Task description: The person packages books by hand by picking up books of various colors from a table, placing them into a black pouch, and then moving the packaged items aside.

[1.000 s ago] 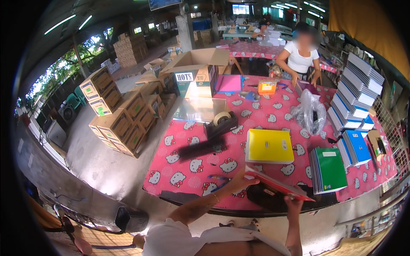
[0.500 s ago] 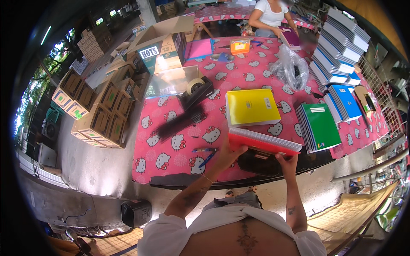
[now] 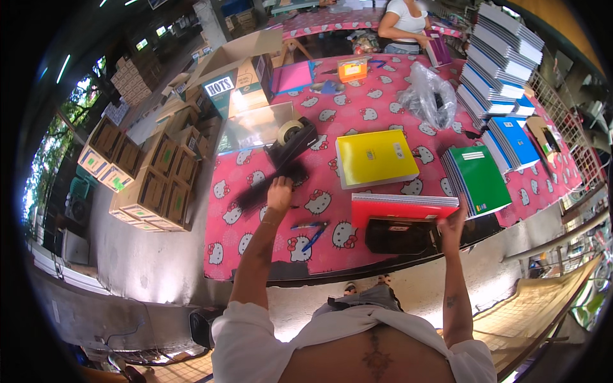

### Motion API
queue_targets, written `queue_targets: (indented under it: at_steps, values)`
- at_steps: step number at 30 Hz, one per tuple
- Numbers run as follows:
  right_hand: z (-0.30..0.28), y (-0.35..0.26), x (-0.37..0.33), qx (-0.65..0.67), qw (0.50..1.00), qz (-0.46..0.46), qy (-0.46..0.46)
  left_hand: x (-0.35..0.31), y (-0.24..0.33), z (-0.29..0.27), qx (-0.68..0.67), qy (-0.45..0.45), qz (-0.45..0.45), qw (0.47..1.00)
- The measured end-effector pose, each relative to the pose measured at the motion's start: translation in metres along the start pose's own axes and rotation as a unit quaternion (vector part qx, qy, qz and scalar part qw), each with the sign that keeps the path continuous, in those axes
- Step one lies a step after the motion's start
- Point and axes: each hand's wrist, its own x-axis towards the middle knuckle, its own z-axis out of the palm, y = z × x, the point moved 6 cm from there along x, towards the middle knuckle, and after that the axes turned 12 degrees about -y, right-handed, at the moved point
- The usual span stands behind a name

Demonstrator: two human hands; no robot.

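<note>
My right hand (image 3: 452, 225) grips the right end of a stack of red notebooks (image 3: 403, 208), tipped up near the table's front edge with pale page edges on top. At the lower end of a bundle of thin black strands (image 3: 258, 191), my left hand (image 3: 280, 194) has its fingers pressed together; what they pinch is hidden. A black tape dispenser (image 3: 292, 142) stands just beyond that bundle. Past the red stack lies a yellow notebook (image 3: 377, 158), with green notebooks (image 3: 479, 180) piled to its right. Under the red stack's near side is a dark pouch-like item (image 3: 399, 237).
Blue-handled pliers (image 3: 311, 236) lie between my arms. Tall notebook stacks (image 3: 495, 70) and blue notebooks (image 3: 513, 142) stand at the right. A plastic bag (image 3: 429, 96), orange box (image 3: 352, 70) and open carton (image 3: 239, 80) sit farther back. Another person (image 3: 405, 29) holds a purple notebook.
My left hand has let go of the red notebooks and moved left to the black strands. My right hand has shifted to the stack's right end. The other person has raised the purple notebook.
</note>
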Motion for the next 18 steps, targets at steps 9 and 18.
queue_targets:
  at_steps: [9,18]
  values:
    - [0.181,-0.082,0.034,-0.548,0.776,-0.216,-0.227,0.008,0.096,-0.112,-0.070,0.113,0.040,0.990]
    - [0.173,-0.048,0.057,-0.469,0.835,-0.082,-0.276,-0.042,0.185,-0.167,-0.426,0.056,0.040,0.902]
